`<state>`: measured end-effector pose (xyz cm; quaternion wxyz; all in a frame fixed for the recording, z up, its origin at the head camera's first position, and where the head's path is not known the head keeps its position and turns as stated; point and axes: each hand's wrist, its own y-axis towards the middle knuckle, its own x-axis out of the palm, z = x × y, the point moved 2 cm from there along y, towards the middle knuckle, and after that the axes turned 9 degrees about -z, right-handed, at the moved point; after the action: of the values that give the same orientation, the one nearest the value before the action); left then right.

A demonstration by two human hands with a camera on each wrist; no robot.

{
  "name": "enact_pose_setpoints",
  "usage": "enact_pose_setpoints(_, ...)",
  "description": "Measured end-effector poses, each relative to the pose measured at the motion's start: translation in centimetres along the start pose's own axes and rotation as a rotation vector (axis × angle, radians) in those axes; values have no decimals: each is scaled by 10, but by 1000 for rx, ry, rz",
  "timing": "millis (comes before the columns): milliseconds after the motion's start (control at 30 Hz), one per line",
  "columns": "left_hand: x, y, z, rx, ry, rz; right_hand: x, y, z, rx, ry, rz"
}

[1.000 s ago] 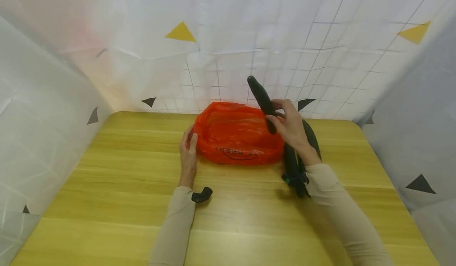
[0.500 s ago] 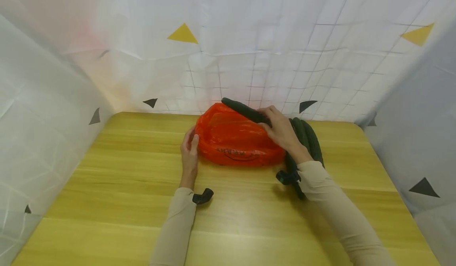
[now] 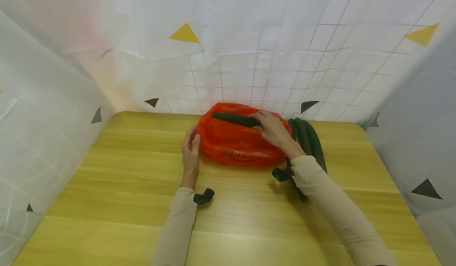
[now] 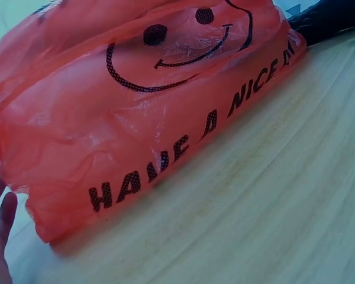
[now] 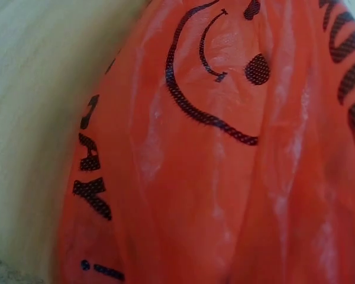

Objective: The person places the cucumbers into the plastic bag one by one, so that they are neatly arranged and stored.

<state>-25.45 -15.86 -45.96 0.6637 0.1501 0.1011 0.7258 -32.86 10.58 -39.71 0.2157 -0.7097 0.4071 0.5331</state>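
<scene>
My right hand (image 3: 272,129) grips one end of a dark green cucumber (image 3: 233,118). The cucumber lies nearly level over the mouth of a red plastic bag (image 3: 235,153), its free end pointing left. On the bag's left side, my left hand (image 3: 191,149) rests its fingers against the plastic, thumb apart. In the left wrist view, the bag (image 4: 136,118) shows a printed smiling face and lettering, with my left thumb (image 4: 3,222) at its lower left corner. The bag (image 5: 195,177) fills most of the right wrist view, where my right hand is out of sight.
More cucumbers (image 3: 313,141) lie side by side on the wooden table (image 3: 124,171) right of the bag, partly hidden by my right forearm. Black wrist cameras sit on both sleeves. White sheeting (image 3: 228,76) with triangles and grid lines stands behind and at both sides.
My right hand has moved left and lowered the cucumber, which has swung from steep to nearly level over the bag's opening. My left hand keeps its place at the bag's left side.
</scene>
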Motion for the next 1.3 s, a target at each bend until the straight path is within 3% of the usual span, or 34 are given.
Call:
enact_pose_setpoints(400, 1, 0, 0, 96, 16, 43, 10, 11, 2, 1, -52, -89)
enact_pose_setpoints(900, -3, -1, -1, 95, -27, 112, 13, 18, 0, 18, -47, -175)
enact_pose_setpoints(1233, -4, -3, -1, 116, -65, 95, 18, 25, 0, 45, -73, -189)
enact_pose_setpoints(1300, -5, -1, -9, 137, -68, 97, 19, 28, 0, 63, -80, -196)
